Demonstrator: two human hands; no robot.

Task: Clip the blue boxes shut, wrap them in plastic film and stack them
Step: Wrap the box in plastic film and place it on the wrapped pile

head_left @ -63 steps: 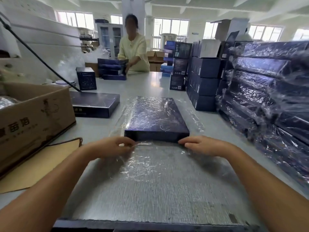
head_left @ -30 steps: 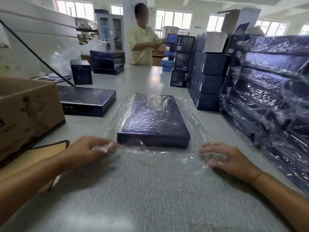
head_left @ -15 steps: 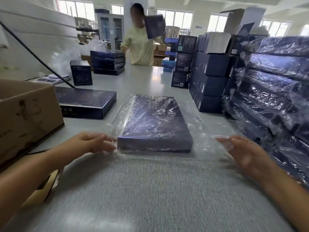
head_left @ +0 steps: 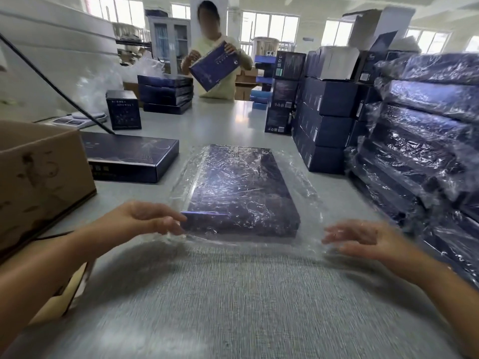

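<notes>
Since the film must close round every side, our box [head_left: 241,187] lies flat at centre frame, its short end toward us, with the film [head_left: 305,177] draped over the lid and spilling loose onto the table [head_left: 207,125] on both flanks. Our left hand [head_left: 145,218], left of centre, has its fingers extended and only lightly curved, the tips touching the crumpled film at the box's near left corner. We judge it is steadying that corner rather than pinching, though blur hides whether any film is caught under the thumb. Our right hand [head_left: 363,238], at lower right, is spread and relaxed over the film's loose near margin, apart from the box, gripping nothing that we can see. Both hands sit at the near end, we think, because that slack is what next wants gathering and folding under. A grey mat [head_left: 246,307] fills the lower frame between our arms, giving room to draw the wrap toward us. Left of our box a bare box [head_left: 129,158] lies within reach, beside a carton [head_left: 39,177] at the left edge. Wrapped boxes [head_left: 427,141] are piled along the right edge, close enough to stack onto, with unwrapped dark boxes [head_left: 326,120] behind them. At upper centre another worker [head_left: 223,92] holds a tilted box [head_left: 213,64] in both hands.
</notes>
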